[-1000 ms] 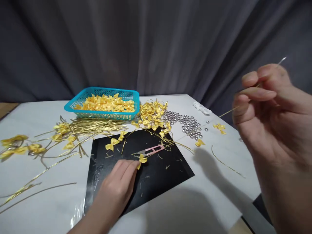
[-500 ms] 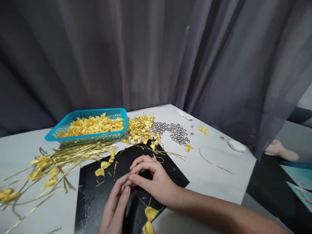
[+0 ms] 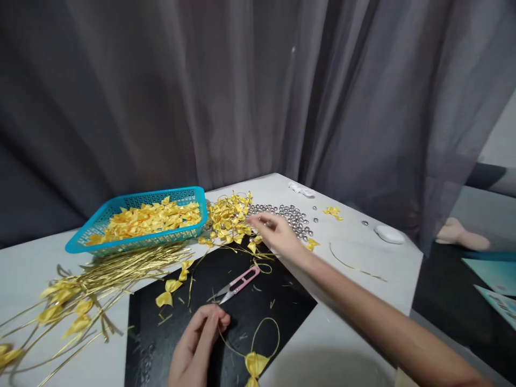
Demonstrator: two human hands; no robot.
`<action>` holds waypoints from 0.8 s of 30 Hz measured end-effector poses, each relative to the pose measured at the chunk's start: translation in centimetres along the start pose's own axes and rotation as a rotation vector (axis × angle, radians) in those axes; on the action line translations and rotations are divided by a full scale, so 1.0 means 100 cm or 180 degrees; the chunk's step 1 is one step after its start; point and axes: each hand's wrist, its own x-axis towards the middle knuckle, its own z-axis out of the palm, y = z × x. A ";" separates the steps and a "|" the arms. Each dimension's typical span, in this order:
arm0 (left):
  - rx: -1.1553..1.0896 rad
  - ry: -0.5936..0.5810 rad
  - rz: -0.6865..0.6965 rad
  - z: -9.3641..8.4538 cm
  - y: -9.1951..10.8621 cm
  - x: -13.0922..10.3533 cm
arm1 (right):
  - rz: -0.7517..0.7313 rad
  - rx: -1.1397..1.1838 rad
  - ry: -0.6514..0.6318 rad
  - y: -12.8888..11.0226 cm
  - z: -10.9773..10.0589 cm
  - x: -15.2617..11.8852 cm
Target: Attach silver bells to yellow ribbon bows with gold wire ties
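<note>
My left hand (image 3: 201,344) is closed in a pinch on a thin gold cord (image 3: 230,345) over the black mat. That cord runs to a yellow ribbon bow (image 3: 256,364) at the bottom edge and makes a loop above it. My right hand (image 3: 278,231) is stretched out to the back, where a heap of yellow bows (image 3: 229,212) meets the silver beads (image 3: 296,217). Its fingers are drawn together; what is between them, if anything, is too small to tell. Pink-handled thread snips (image 3: 241,282) lie on the mat just beyond my left hand.
A blue basket (image 3: 86,242) of yellow bows stands at the back left, with a bundle of gold cords (image 3: 133,263) before it. Cord clippings dot the black mat (image 3: 157,328). A white oval object (image 3: 389,234) lies near the table's right edge. Grey curtains hang behind.
My right hand has left my left hand and moved up to the heap of bows and beads. This uncovers the snips. My left hand stays on the cord.
</note>
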 end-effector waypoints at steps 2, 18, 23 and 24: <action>0.0042 0.0000 0.0043 0.002 0.001 -0.002 | 0.0171 -0.0402 0.0131 0.030 -0.021 0.029; 0.0242 0.0311 0.0273 0.017 0.004 -0.012 | 0.0427 -0.0502 -0.0025 0.097 -0.025 0.057; 0.0590 0.0180 0.0346 0.013 0.005 -0.014 | 0.0480 0.0845 0.0318 0.050 -0.012 0.026; 0.0728 0.0113 0.0434 0.012 0.005 -0.015 | 0.0510 0.1172 0.0158 0.037 -0.005 0.014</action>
